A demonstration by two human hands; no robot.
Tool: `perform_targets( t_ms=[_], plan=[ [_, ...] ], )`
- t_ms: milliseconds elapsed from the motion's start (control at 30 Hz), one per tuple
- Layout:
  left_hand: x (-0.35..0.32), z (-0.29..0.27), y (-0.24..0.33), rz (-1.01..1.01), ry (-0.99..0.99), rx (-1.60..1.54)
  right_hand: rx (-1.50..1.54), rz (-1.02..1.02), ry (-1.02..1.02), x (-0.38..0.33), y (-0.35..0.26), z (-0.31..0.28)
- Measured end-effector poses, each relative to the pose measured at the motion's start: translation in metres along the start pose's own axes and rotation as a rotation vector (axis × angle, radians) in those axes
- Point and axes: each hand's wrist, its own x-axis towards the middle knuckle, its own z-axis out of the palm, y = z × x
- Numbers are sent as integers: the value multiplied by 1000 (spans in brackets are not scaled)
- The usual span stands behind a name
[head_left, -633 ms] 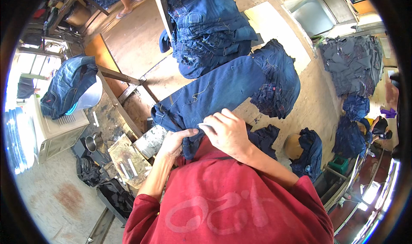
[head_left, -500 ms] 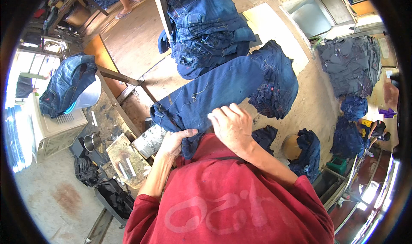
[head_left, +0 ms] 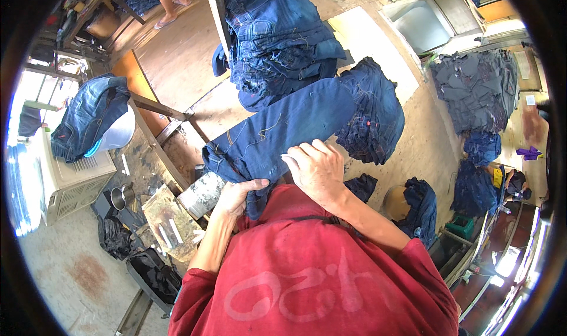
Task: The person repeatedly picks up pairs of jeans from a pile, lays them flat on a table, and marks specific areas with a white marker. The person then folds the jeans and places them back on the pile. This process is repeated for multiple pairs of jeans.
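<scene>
A dark blue pair of jeans (head_left: pixel 280 123) lies stretched out in front of me, one leg reaching up and to the right. At its near left end, my left hand (head_left: pixel 235 199) grips the bunched cloth, thumb on top. My right hand (head_left: pixel 319 169) hovers at or just over the denim's near edge, its fingers curled into a pinch. Whatever sits between those fingertips, if anything, is too small to make out. Under the jeans' left end, a pale speckled cylinder (head_left: pixel 202 194) sticks out.
Beyond the jeans rises a tall stack of jeans (head_left: pixel 277 46); another denim pile (head_left: pixel 375 114) sits to its right. On the left are a board (head_left: pixel 162 209) with white sticks, a metal mug (head_left: pixel 120 197) and a beige appliance (head_left: pixel 82 182). Dark garments (head_left: pixel 472 88) lie far right.
The whole view has shifted slightly. My left hand keeps its grip on the jeans, and my right hand stays pinched near the same edge with hardly any movement.
</scene>
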Motion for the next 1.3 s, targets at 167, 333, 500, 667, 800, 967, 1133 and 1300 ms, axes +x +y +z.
perform_targets(
  t_ms=[167,333,500,667,800,967,1133,1300],
  plan=[
    [-3,3,0,15,11,-73,-87,-41,-17,6,2,1],
    [-4,5,-3,51,49,-131,100,-82,87,19,-5,10],
    [-4,7,-6,104,-14,-172,-183,-79,56,19,-14,15],
    [-5,7,-6,106,-15,-147,-12,-144,-45,20,-12,10],
    [-5,6,-2,88,4,-148,-301,-149,100,36,8,3],
    [-5,6,-1,44,11,-174,-27,-474,11,46,31,2],
    [-5,6,-3,62,29,-188,-113,-544,-41,51,32,0],
    [-5,6,-2,35,-4,-187,-85,-606,-66,58,31,-2]
  ],
)
